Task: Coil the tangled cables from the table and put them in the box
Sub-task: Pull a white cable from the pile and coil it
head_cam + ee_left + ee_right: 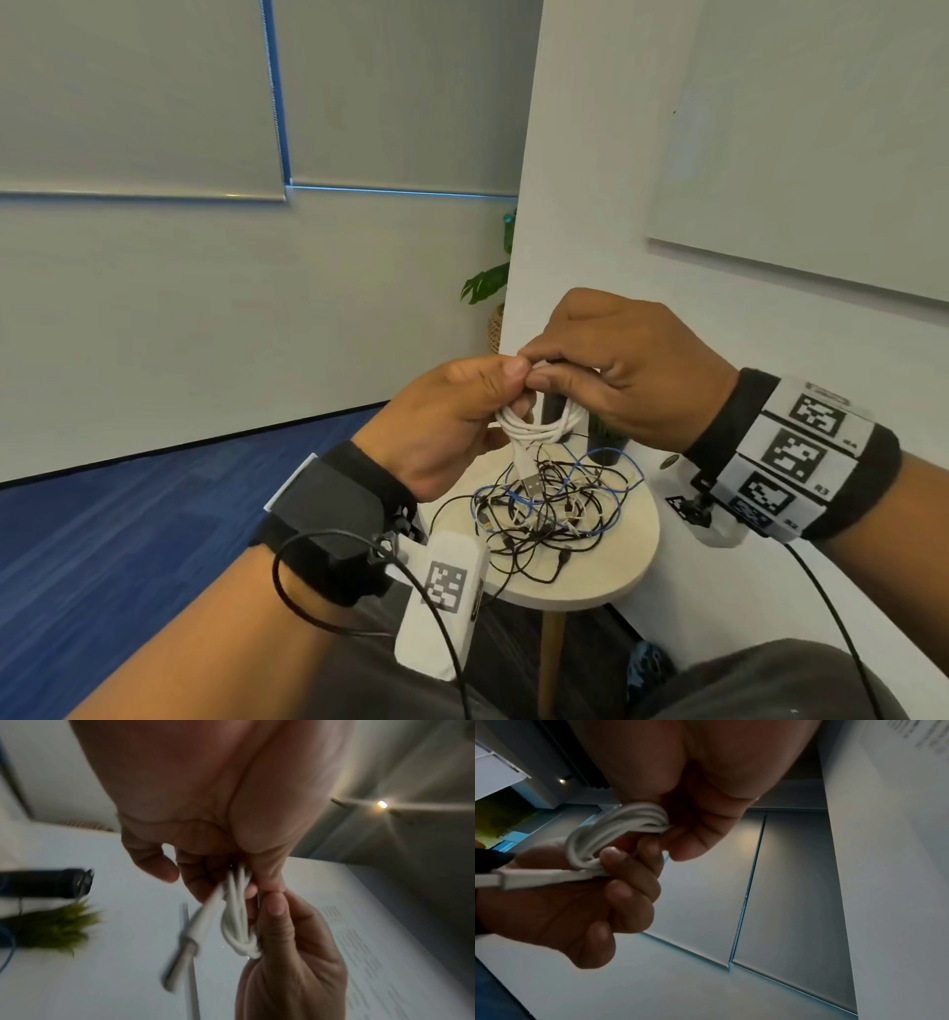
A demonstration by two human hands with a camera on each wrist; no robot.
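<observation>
Both hands hold one white cable wound into a small coil, raised above the round wooden table. My left hand grips the coil from the left, fingers curled through its loops. My right hand pinches the top of the coil between thumb and fingers. The cable's USB plug dangles below the coil. On the table lies a tangle of thin black, blue and white cables. No box is in view.
A small green potted plant and a black cylinder stand at the table's far side. A white wall rises just right of the table. A larger plant in a basket stands behind the wall corner. Blue carpet lies to the left.
</observation>
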